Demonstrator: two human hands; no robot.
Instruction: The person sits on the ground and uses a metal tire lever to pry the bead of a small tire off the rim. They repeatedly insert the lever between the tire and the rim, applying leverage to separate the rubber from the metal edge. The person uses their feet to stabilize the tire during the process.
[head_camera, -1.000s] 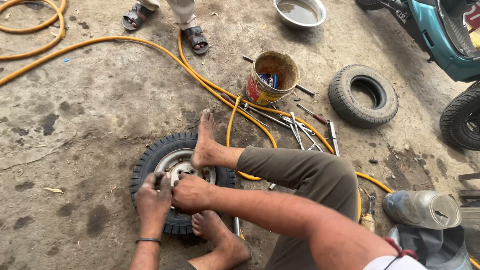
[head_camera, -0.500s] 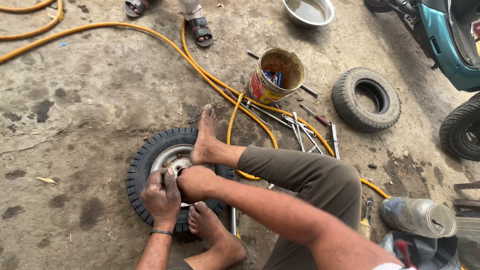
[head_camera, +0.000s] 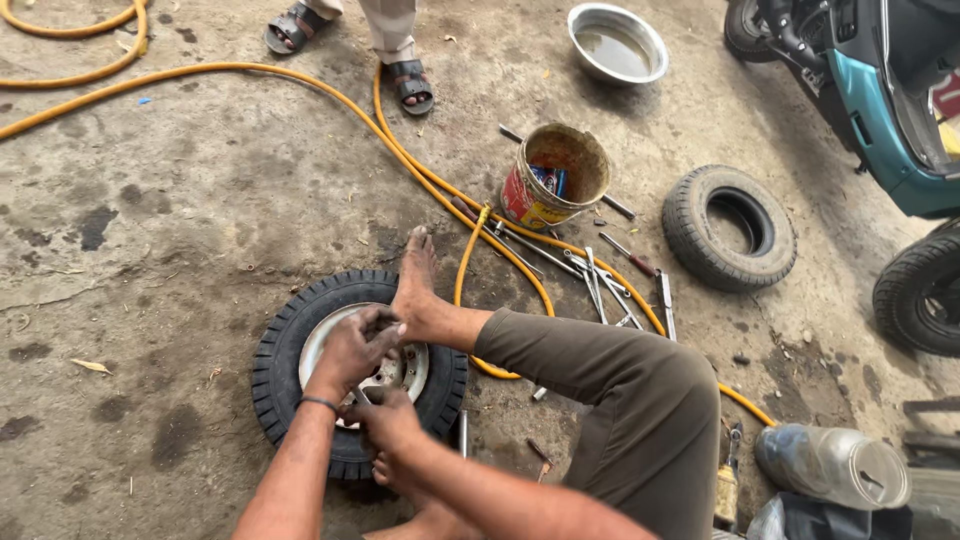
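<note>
A small black wheel (head_camera: 285, 345) with a silver rim (head_camera: 412, 372) lies flat on the concrete, pinned by my bare feet at its far and near edges. My left hand (head_camera: 350, 350) rests on the middle of the rim with its fingers curled over the hub. Just below it, my right hand (head_camera: 388, 420) is at the rim's near side, fingers bent. What sits under the right hand's fingers is hidden. A dark band circles my left wrist.
A yellow hose (head_camera: 300, 85) snakes past the wheel. Beyond it stand a rusty tin (head_camera: 545, 190) of tools, loose metal tools (head_camera: 600, 275), a spare tyre (head_camera: 740, 225), a steel bowl (head_camera: 617, 42) and a teal scooter (head_camera: 880, 110). Another person's sandalled feet (head_camera: 405, 85) stand at the top. A plastic jar (head_camera: 830, 465) lies right.
My left hand has moved up from the wheel's left side onto the hub. My right hand has dropped from the hub's top to the near side of the rim.
</note>
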